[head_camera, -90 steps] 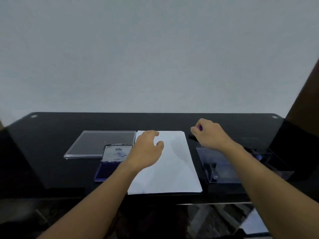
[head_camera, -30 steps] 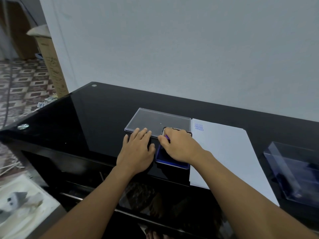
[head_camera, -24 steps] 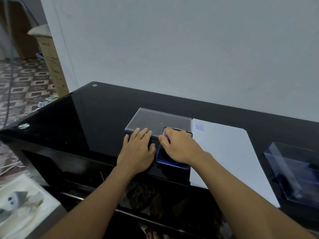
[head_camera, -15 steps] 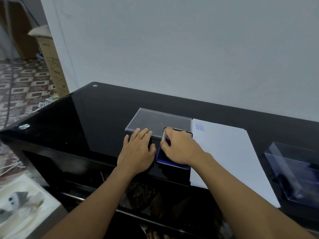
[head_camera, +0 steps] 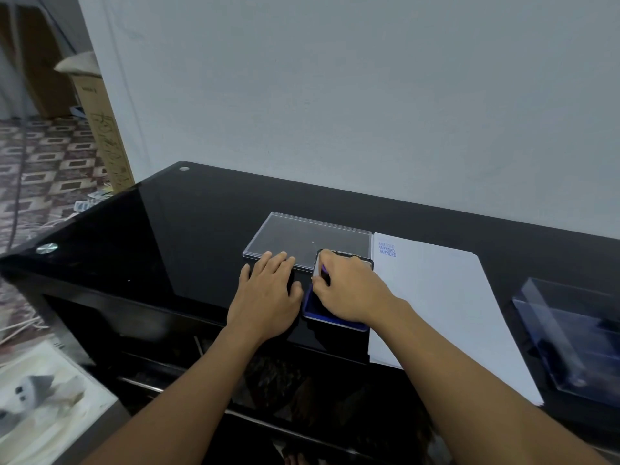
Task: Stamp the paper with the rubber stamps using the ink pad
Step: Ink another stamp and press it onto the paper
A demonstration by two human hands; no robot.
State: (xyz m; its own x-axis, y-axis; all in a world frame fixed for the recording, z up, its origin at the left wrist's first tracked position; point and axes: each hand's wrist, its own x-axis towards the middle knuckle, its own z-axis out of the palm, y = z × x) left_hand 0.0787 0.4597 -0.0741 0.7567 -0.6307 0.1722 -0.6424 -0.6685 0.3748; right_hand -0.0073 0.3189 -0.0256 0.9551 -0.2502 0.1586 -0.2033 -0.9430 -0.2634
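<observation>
The right hand stays over the ink pad, fingers clamped on what seems a purple rubber stamp. The left hand still lies flat, fingers straight.

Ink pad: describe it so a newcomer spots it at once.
On the black glass table, find the white paper sheet. Beside its left edge, nearer than the flat clear plastic lid, sits the small rectangular blue ink pad under the right hand. Only it is opaque deep blue.
</observation>
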